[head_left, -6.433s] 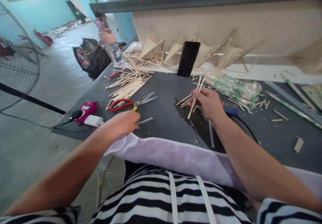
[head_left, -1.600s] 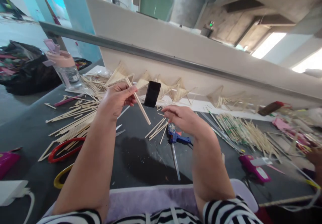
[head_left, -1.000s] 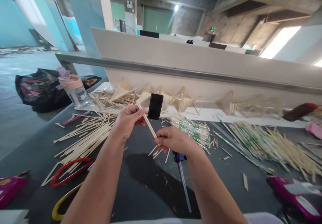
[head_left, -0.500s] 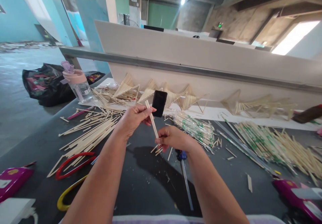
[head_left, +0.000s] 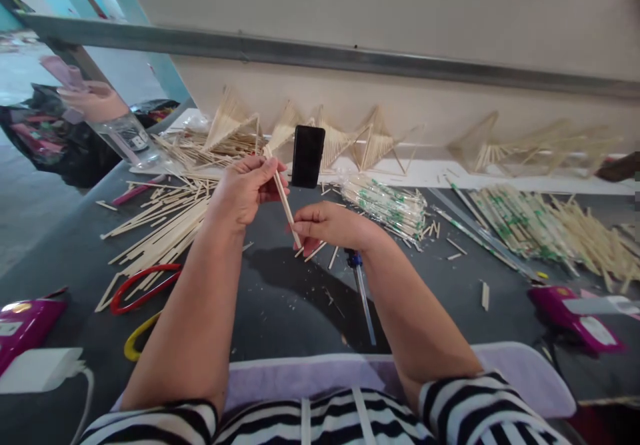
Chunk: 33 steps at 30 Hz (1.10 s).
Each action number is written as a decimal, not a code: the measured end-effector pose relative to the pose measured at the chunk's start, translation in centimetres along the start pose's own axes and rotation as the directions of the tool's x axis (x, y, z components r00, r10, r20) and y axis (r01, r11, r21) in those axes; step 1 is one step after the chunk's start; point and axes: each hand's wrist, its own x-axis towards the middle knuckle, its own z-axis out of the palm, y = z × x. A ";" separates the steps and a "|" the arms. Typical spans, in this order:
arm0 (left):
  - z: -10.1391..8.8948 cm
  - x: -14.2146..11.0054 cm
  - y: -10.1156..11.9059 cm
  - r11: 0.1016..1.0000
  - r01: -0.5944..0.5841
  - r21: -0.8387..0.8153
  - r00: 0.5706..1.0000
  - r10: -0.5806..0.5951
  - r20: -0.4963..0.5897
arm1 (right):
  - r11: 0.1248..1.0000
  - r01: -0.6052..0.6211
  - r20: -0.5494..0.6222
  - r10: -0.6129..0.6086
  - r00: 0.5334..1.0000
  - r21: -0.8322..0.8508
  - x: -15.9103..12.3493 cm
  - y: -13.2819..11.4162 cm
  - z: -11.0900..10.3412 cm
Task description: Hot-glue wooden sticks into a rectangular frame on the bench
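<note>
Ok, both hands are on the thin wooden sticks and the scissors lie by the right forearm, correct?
Not quite: the head view shows the scissors by the left forearm, which partly hides them. The left hand and right hand are on the thin wooden sticks, as you say.

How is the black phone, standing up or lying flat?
Standing up: the phone faces the camera and hides part of the stick shapes behind it.
</note>
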 end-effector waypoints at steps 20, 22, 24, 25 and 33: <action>1.2 -0.5 -0.1 0.994 0.056 0.090 0.989 -0.067 0.128 | 0.999 0.014 -0.157 -0.019 0.987 -0.033 0.4 -0.3 -0.3; 1.0 -0.5 0.1 0.996 0.060 0.071 0.994 -0.066 0.091 | 0.999 0.018 -0.169 -0.024 0.985 -0.039 0.1 -0.4 -0.7; 0.7 -0.5 0.6 0.998 0.033 0.054 0.999 -0.035 0.029 | 0.998 0.027 -0.178 -0.037 0.983 -0.058 -0.2 -0.6 -1.2; 0.4 -0.6 0.9 0.998 0.002 0.059 1.000 -0.002 0.006 | 0.997 0.031 -0.183 -0.044 0.982 -0.072 -0.4 -0.6 -1.5; -0.5 -1.7 2.5 0.919 -0.113 0.377 0.989 0.068 0.130 | 0.970 0.048 -0.176 -0.093 0.980 -0.240 -1.3 -1.3 -1.6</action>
